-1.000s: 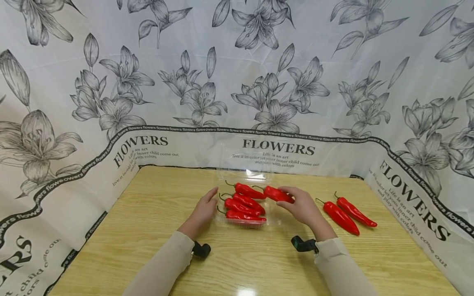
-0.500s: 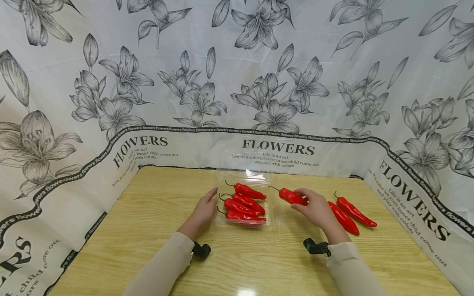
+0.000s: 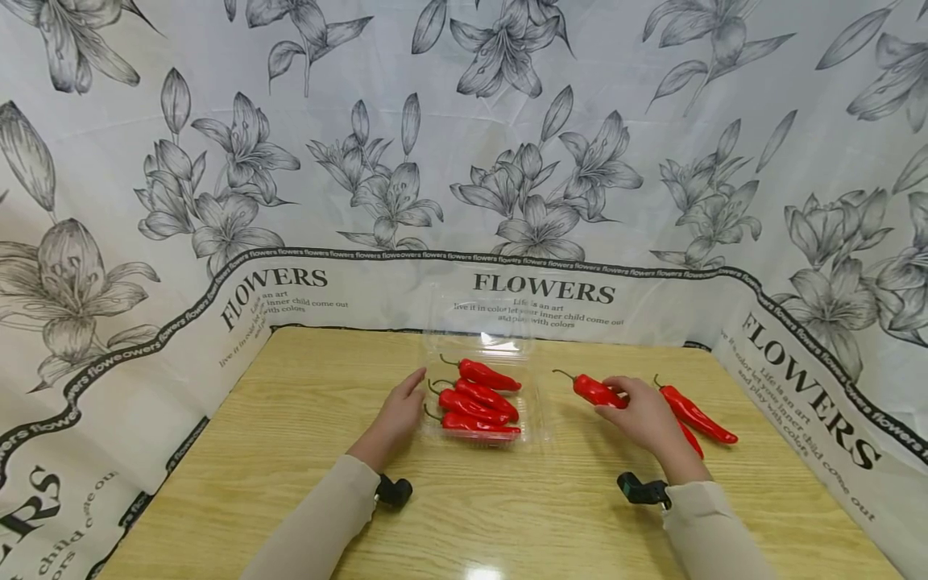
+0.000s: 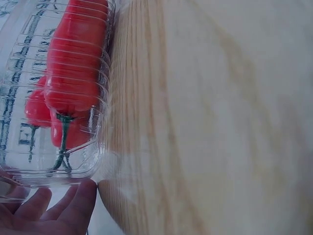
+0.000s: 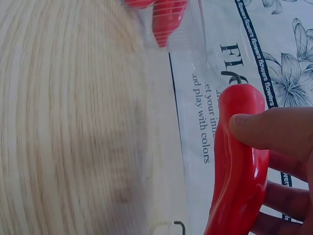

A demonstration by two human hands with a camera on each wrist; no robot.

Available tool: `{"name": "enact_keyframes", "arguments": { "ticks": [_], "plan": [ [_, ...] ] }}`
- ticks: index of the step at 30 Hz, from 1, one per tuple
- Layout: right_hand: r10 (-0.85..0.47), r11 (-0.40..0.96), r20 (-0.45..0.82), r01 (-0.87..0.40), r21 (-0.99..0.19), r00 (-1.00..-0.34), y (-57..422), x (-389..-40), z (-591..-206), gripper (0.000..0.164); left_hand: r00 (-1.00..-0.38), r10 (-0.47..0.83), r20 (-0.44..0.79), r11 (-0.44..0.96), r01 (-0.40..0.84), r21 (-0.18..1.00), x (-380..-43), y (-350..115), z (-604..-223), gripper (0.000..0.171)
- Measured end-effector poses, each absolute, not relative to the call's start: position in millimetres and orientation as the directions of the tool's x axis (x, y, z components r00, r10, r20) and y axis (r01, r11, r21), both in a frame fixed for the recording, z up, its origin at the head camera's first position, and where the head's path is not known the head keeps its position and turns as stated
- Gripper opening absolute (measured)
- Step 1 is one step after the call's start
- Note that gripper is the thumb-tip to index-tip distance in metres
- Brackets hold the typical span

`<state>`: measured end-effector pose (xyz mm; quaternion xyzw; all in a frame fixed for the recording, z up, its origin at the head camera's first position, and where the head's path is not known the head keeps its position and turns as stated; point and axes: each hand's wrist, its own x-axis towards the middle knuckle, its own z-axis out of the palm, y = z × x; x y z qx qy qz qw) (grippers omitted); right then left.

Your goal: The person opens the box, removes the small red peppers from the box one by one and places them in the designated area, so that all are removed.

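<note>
A clear, ribbed plastic hinged box [image 3: 482, 441] sits on the light wood-grain table [image 3: 507, 515], its transparent lid [image 3: 478, 322] raised at the back. Inside lie four long, glossy red peppers [image 3: 474, 405], stems leftward. The left hand [image 3: 399, 411] touches the box's left end with fingers extended. Right of the box, apart from it, the right hand [image 3: 644, 415] holds another long red pepper [image 3: 594, 391] between thumb and curled fingers. Two similar loose peppers [image 3: 699, 415] rest farther right, one partly hidden by that hand.
</note>
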<state>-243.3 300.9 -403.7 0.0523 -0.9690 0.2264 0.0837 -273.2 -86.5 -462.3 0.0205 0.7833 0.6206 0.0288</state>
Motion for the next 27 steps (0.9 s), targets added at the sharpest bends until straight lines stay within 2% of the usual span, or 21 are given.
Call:
{"name": "enact_keyframes", "arguments": {
  "ticks": [14,27],
  "plan": [
    [-0.02,0.922,0.147,-0.075,-0.38,-0.989,332,-241,-412,0.051,-0.997,0.078,-0.016,0.203,0.0,0.979,-273,-87,-462,0.051],
    [0.031,0.935,0.138,-0.021,-0.355,-0.99,361,-238,-404,0.061,-0.997,0.075,-0.017,0.208,-0.001,0.978,-273,-86,-462,0.051]
  ]
}}
